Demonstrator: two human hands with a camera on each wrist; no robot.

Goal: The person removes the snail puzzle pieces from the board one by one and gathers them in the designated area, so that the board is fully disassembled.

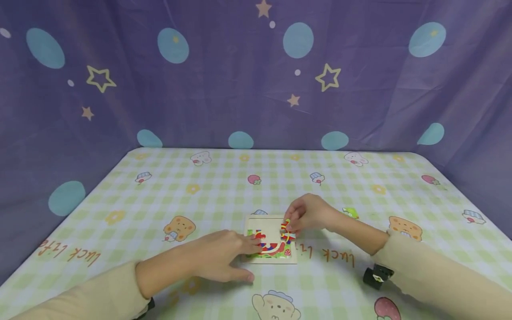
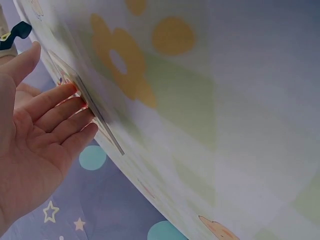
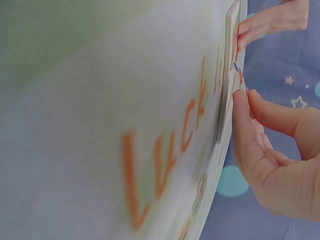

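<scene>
puzzle piece (image 1: 285,232) in right grip (image 1: 310,213)

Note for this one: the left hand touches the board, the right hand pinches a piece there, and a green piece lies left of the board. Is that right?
Not quite: the head view shows the green piece right of the board, not left. The left hand does touch the board, and the right hand pinches a piece there.

The puzzle tray (image 1: 269,227) looks like smooth, matt wood, the tablecloth (image 1: 276,191) beneath it smooth, the curtain (image 1: 240,98) beyond it creased cloth.
</scene>
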